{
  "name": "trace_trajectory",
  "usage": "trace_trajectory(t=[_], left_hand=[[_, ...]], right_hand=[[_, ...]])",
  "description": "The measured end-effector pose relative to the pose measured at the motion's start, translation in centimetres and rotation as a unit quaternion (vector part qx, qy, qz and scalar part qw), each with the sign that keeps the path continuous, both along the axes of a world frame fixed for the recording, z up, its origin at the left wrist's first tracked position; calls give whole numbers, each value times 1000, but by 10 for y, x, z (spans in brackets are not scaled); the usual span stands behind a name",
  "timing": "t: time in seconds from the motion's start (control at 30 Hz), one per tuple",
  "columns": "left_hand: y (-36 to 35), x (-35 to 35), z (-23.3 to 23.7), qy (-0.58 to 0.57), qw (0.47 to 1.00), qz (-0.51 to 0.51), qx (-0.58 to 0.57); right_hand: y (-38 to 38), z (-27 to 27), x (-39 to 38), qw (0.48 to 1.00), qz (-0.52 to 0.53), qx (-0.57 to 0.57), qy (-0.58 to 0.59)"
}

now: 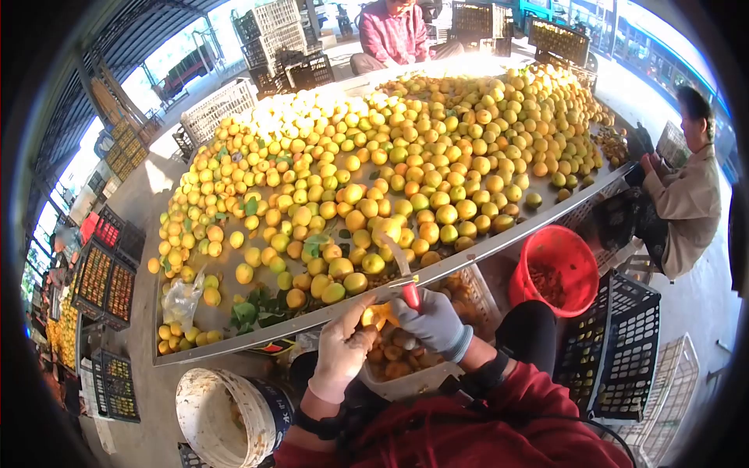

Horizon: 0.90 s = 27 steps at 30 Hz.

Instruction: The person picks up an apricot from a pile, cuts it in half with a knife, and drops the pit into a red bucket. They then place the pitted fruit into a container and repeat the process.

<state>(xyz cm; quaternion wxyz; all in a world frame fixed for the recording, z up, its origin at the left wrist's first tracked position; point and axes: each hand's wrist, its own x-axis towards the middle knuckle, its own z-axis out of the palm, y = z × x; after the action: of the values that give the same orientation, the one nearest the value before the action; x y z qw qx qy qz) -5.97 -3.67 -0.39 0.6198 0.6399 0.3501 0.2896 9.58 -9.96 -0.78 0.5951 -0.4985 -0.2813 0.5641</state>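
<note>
My left hand, in a pale glove with the fingertips bare, is closed on an opened apricot just in front of the table's near edge. My right hand, in a grey glove, grips the red handle of a knife, its curved blade pointing up and away from me. The right thumb reaches to the apricot. Below both hands, a pale crate holds cut apricots. Whole yellow-orange apricots cover much of the metal-rimmed table ahead.
A white bucket stands at lower left, and a red bucket with scraps is on the right. Black crates are beside my right leg. One person sits at right, another across the table. A plastic bag lies at the table's left.
</note>
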Motion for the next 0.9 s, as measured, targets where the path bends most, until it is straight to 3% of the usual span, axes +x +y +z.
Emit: trace_trajectory(t=[0.1, 0.17, 0.23, 0.27, 0.3, 0.43, 0.53, 0.57, 0.6, 0.63, 0.73, 0.77, 0.83, 0.87, 0.9], left_hand=[[1, 0, -10, -8, 995, 12, 101], [-4, 1, -5, -13, 996, 22, 84], [-6, 0, -8, -7, 981, 23, 193], [-7, 0, -9, -7, 981, 23, 192], [-9, 0, -9, -49, 989, 23, 140], [-14, -1, 8, -81, 996, 33, -19], [-11, -5, 4, -142, 987, -5, -71], [-12, -5, 6, -143, 987, -4, -72], [-14, -4, 11, -222, 965, -5, -140], [-15, -3, 16, -299, 931, -4, -207], [-8, -6, 21, -311, 931, 10, -188], [-5, -9, 22, -299, 936, 17, -186], [1, -13, 13, -279, 941, 1, -190], [2, -13, 8, -270, 945, 5, -185], [3, -12, 5, -263, 948, 7, -180]], right_hand=[[1, -3, -6, 998, -17, 30, -59], [0, 3, -6, 996, -6, 10, -88], [-2, 5, -5, 993, 6, -11, -118], [-3, 5, -5, 984, -22, 25, -172], [-3, 5, -6, 971, -51, 63, -226], [-3, 1, -3, 975, -59, 63, -206], [-6, 5, -3, 979, -40, 29, -198], [-7, 3, -3, 992, -54, 33, -108], [-8, 1, -4, 997, -66, 37, -17], [-8, -3, -2, 997, -66, 37, -17], [-14, -17, 10, 997, -82, 7, 9], [-16, -14, 12, 997, -71, -24, -10], [-14, -16, 19, 972, -46, -27, -227], [-15, -12, 22, 940, -46, -10, -338], [-13, -27, 32, 847, -83, 76, -519]])
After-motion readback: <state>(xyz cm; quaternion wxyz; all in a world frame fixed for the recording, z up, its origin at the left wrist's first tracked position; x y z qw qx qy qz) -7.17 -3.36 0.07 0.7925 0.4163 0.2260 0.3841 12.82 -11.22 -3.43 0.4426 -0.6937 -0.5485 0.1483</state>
